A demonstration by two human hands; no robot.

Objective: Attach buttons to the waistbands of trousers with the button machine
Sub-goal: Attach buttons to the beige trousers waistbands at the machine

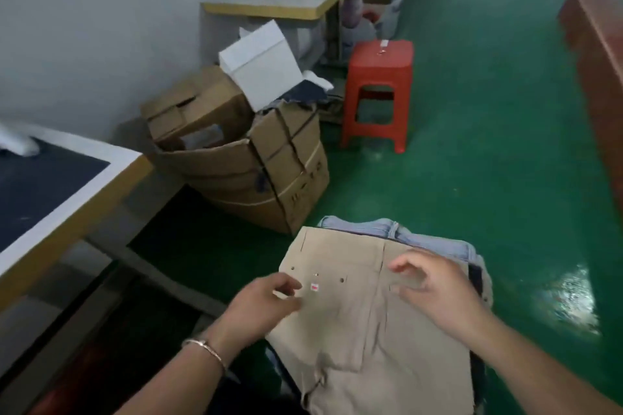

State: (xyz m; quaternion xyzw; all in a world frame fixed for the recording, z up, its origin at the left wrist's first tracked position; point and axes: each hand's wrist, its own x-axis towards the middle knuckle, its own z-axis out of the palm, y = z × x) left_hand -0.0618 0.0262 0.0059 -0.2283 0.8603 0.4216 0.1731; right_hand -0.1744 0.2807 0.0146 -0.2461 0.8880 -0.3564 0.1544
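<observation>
Beige trousers [354, 323] lie on top of a pile, over pale blue denim [435, 239] that peeks out at the pile's far edge. The left hand [259, 307] hovers at the trousers' left edge, fingers loosely curled, gripping nothing that shows; a bracelet [205, 347] sits on that wrist. The right hand [435, 290] hangs over the right side, fingers spread and bent, holding nothing. Small rivets and a red tag [314, 287] sit between the 2 hands. Behind: cardboard boxes [256, 158], a red stool [379, 91], green floor [488, 145].
</observation>
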